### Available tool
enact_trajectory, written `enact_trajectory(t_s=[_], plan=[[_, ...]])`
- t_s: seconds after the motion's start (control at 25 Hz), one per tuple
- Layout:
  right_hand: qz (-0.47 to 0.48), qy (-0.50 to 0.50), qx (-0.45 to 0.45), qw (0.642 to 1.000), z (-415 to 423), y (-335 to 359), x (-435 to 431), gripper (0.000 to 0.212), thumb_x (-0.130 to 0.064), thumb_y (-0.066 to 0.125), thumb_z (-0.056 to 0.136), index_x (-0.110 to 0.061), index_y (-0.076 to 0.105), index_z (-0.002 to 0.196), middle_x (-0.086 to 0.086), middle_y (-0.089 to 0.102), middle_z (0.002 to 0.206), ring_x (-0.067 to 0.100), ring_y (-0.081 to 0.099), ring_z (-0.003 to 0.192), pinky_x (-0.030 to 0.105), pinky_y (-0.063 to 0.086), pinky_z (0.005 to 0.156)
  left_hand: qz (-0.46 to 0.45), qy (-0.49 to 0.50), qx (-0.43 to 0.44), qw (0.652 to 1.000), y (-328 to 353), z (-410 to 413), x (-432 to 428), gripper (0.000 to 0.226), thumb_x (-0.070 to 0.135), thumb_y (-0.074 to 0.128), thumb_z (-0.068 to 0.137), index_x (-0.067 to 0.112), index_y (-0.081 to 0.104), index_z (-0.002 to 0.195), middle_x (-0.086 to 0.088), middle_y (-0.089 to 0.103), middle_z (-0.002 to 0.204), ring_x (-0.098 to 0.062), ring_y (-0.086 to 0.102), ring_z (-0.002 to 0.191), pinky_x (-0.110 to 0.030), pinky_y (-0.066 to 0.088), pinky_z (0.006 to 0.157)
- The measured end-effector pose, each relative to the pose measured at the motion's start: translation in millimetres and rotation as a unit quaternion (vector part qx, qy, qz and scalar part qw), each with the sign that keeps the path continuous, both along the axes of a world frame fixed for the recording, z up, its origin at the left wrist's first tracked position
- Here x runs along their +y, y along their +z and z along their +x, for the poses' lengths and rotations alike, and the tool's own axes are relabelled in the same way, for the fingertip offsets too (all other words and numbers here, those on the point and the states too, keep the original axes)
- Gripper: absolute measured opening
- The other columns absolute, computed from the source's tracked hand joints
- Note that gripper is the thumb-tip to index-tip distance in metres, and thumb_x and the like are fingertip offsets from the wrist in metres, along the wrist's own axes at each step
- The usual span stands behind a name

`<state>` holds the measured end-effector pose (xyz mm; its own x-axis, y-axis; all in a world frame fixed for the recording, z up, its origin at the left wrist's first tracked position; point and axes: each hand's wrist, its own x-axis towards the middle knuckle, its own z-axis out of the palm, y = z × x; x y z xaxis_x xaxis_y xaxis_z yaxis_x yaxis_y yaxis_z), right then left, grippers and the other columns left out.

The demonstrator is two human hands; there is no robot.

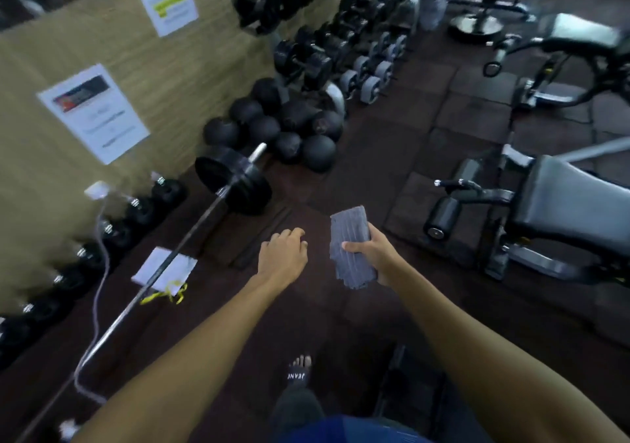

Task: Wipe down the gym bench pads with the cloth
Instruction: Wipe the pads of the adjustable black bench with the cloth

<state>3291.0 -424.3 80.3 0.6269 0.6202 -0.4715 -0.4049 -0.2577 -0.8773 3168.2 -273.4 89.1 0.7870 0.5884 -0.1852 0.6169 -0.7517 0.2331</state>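
Note:
My right hand (pixel 373 253) grips a folded grey ribbed cloth (pixel 351 243), held upright in the air over the dark floor. My left hand (pixel 282 252) hangs just left of the cloth with loosely curled fingers and holds nothing. A gym bench with a black pad (pixel 572 204) stands at the right, an arm's length from the cloth, with a roller pad (pixel 441 216) at its near end. A second bench with a black pad (pixel 579 35) stands further back at the upper right.
A loaded barbell (pixel 231 180) lies diagonally on the floor at the left, over a white sheet (pixel 163 270). Several black medicine balls (pixel 289 129) and a dumbbell rack (pixel 341 40) line the wall. Small dumbbells (pixel 102 238) run along the left wall. My foot in a sandal (pixel 300 371) is below.

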Motion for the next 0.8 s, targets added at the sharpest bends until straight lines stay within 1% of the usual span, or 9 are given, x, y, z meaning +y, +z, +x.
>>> enact_trajectory(t_s=[0.04, 0.16, 0.28, 0.36, 0.44, 0.52, 0.6, 0.68, 0.8], plan=[[0.005, -0.034, 0.006, 0.999, 13.3, 2.0, 5.8, 0.048, 0.004, 0.068, 0.085, -0.008, 0.053, 0.128, 0.015, 0.066, 0.12, 0.033, 0.067, 0.106, 0.047, 0.058, 0.085, 0.002, -0.032, -0.004, 0.999, 2.3, 23.1, 12.2, 0.036, 0.03, 0.04, 0.102, 0.021, 0.053, 0.134, -0.002, 0.06, 0.129, -0.025, 0.055, 0.118, -0.042, 0.042, 0.096], [0.007, -0.147, 0.018, 0.989, 54.6, 11.6, 7.9, 0.046, 0.002, 0.07, 0.085, -0.01, 0.055, 0.126, 0.012, 0.067, 0.117, 0.027, 0.067, 0.103, 0.035, 0.058, 0.075, 0.009, -0.147, -0.008, 0.989, 10.3, 101.3, 31.0, 0.036, 0.03, 0.04, 0.101, 0.022, 0.054, 0.134, -0.002, 0.062, 0.128, -0.024, 0.057, 0.115, -0.041, 0.043, 0.094], [-0.003, -0.257, 0.019, 0.966, 92.7, 9.5, -17.2, 0.045, 0.001, 0.069, 0.086, -0.011, 0.056, 0.127, 0.012, 0.068, 0.116, 0.028, 0.067, 0.102, 0.037, 0.057, 0.077, 0.003, -0.256, -0.006, 0.967, 8.1, 176.4, 19.2, 0.036, 0.031, 0.041, 0.101, 0.023, 0.054, 0.134, -0.001, 0.062, 0.127, -0.025, 0.057, 0.115, -0.041, 0.044, 0.093], [-0.01, -0.321, 0.034, 0.946, 117.6, 3.3, -41.8, 0.041, 0.004, 0.063, 0.086, -0.012, 0.057, 0.124, 0.012, 0.069, 0.111, 0.026, 0.068, 0.097, 0.035, 0.056, 0.075, -0.006, -0.308, -0.003, 0.951, 0.9, 224.9, 1.4, 0.036, 0.031, 0.04, 0.102, 0.023, 0.054, 0.134, 0.0, 0.062, 0.126, -0.024, 0.058, 0.113, -0.04, 0.045, 0.093], [-0.017, -0.378, 0.046, 0.925, 143.5, -7.6, -68.2, 0.04, 0.007, 0.058, 0.085, -0.008, 0.057, 0.122, 0.014, 0.068, 0.107, 0.025, 0.067, 0.092, 0.034, 0.055, 0.074, -0.016, -0.359, 0.0, 0.933, -8.9, 272.8, -23.0, 0.036, 0.032, 0.039, 0.102, 0.023, 0.054, 0.133, 0.0, 0.062, 0.125, -0.023, 0.058, 0.113, -0.04, 0.046, 0.094], [-0.033, -0.424, 0.057, 0.903, 175.9, -25.1, -94.8, 0.04, 0.008, 0.057, 0.084, -0.003, 0.056, 0.122, 0.018, 0.067, 0.107, 0.027, 0.066, 0.092, 0.038, 0.053, 0.08, -0.023, -0.401, 0.013, 0.916, -21.6, 321.7, -51.8, 0.036, 0.032, 0.039, 0.102, 0.023, 0.054, 0.133, 0.0, 0.062, 0.125, -0.023, 0.058, 0.114, -0.041, 0.047, 0.094], [-0.039, -0.458, 0.071, 0.885, 210.8, -39.9, -120.5, 0.039, 0.007, 0.059, 0.083, -0.002, 0.057, 0.121, 0.018, 0.068, 0.107, 0.028, 0.066, 0.094, 0.041, 0.052, 0.085, -0.03, -0.427, 0.021, 0.903, -32.9, 371.4, -79.4, 0.034, 0.032, 0.039, 0.101, 0.024, 0.054, 0.131, 0.0, 0.061, 0.125, -0.024, 0.057, 0.114, -0.041, 0.045, 0.094], [-0.043, -0.474, 0.089, 0.875, 247.2, -49.5, -145.2, 0.039, 0.006, 0.06, 0.083, -0.006, 0.06, 0.12, 0.016, 0.07, 0.107, 0.03, 0.067, 0.096, 0.044, 0.053, 0.089, -0.042, -0.44, 0.033, 0.896, -41.1, 421.1, -104.1, 0.033, 0.032, 0.039, 0.102, 0.024, 0.055, 0.129, 0.0, 0.062, 0.124, -0.024, 0.057, 0.113, -0.041, 0.044, 0.093], [-0.053, -0.485, 0.121, 0.865, 292.7, -58.5, -172.7, 0.04, 0.006, 0.059, 0.084, -0.013, 0.061, 0.119, 0.016, 0.07, 0.109, 0.036, 0.068, 0.101, 0.053, 0.054, 0.093, -0.06, -0.462, 0.057, 0.883, -52.9, 483.8, -132.8, 0.033, 0.031, 0.038, 0.103, 0.022, 0.054, 0.13, 0.0, 0.061, 0.124, -0.025, 0.057, 0.113, -0.042, 0.046, 0.093]])
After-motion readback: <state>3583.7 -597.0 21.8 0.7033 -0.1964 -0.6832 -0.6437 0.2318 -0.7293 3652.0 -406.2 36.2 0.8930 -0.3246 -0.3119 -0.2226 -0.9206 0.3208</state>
